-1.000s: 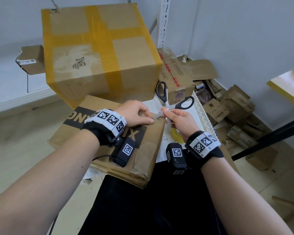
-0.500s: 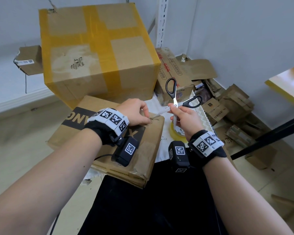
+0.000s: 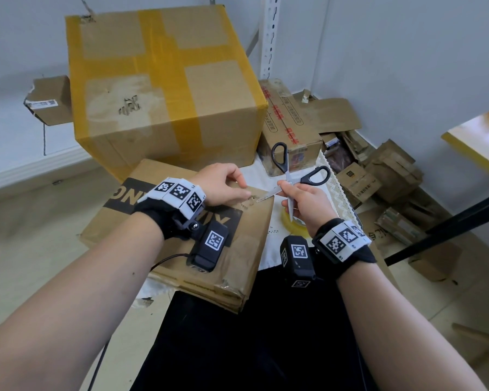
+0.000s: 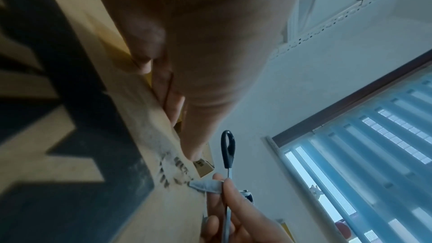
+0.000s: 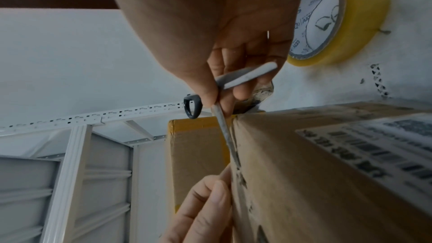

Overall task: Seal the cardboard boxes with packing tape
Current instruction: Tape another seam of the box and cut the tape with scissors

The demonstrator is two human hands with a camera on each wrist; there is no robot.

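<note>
Two hands meet at the far right corner of the flat cardboard box [image 3: 181,238]. The left hand [image 3: 223,183] rests on the box top, its fingertips [image 3: 244,193] pressed to the cardboard beside the edge, grasping nothing visible. The right hand [image 3: 305,203] is curled round the blades of the scissors [image 3: 290,176], which are splayed wide: one blade tip points left and touches the box edge just by the left fingertips, the other runs down through the fist, and both black handles stick up and away from the person. Just right of the box edge lies a yellow tape roll [image 5: 336,17], flat on the white cloth [image 3: 254,176], partly hidden under the right hand. A large taped box [image 3: 164,88] stands close behind, walling off the far side; loose flattened cartons [image 3: 378,176] crowd the right.
</note>
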